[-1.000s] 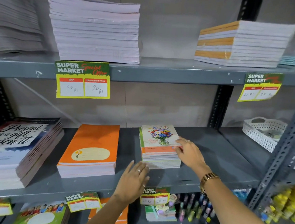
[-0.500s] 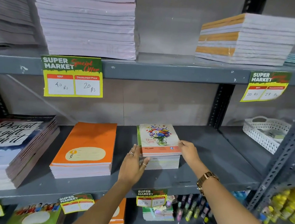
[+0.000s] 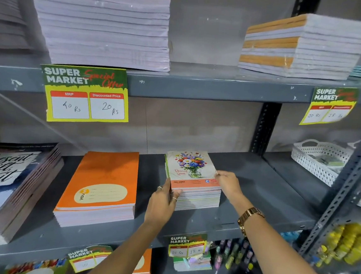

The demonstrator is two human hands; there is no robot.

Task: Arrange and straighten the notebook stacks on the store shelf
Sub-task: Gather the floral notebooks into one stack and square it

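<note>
A small stack of notebooks with a flower-vase cover [image 3: 191, 170] sits in the middle of the grey middle shelf [image 3: 257, 192]. My left hand [image 3: 162, 202] presses against the stack's left front corner, thumb on the top cover. My right hand [image 3: 229, 182] grips the stack's right edge near the top. To the left lies an orange notebook stack [image 3: 104, 187], and further left a taller stack with a "Present is a gift" cover [image 3: 5, 179], turned at an angle.
The upper shelf holds a tall pale stack [image 3: 104, 25] and an orange-and-white stack [image 3: 301, 47]. Price tags [image 3: 85, 94] hang from the shelf edges. A white perforated basket [image 3: 318, 160] stands at right. Pens and more notebooks fill the lower shelf.
My left hand rose from the shelf's front edge to the flower stack's left side. The right hand slid along its right edge. The stack now sits squarer.
</note>
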